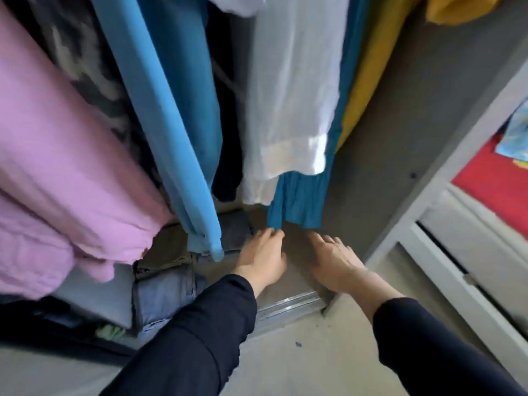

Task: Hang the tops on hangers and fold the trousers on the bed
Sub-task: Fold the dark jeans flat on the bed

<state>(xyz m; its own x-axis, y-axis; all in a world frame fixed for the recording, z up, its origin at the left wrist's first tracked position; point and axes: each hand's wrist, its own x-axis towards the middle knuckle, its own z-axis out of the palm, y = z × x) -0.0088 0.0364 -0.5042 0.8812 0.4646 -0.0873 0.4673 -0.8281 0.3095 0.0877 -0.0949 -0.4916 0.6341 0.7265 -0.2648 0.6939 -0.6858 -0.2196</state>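
Head view: both hands' (261, 254) fingertips blurred.

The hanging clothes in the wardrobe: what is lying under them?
Under the hanging clothes, folded jeans and other folded trousers lie on the wardrobe floor. The pink top covers whatever lies further left.

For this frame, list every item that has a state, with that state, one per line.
Left hand: empty, fingertips at the teal skirt hem.
Right hand: open, empty, palm down.
Teal skirt: hanging.
White top: hanging.
Pink top: hanging.
Blue top: hanging.
Yellow garment: hanging.
Jeans: folded, on the wardrobe floor.
Drawer: shut.
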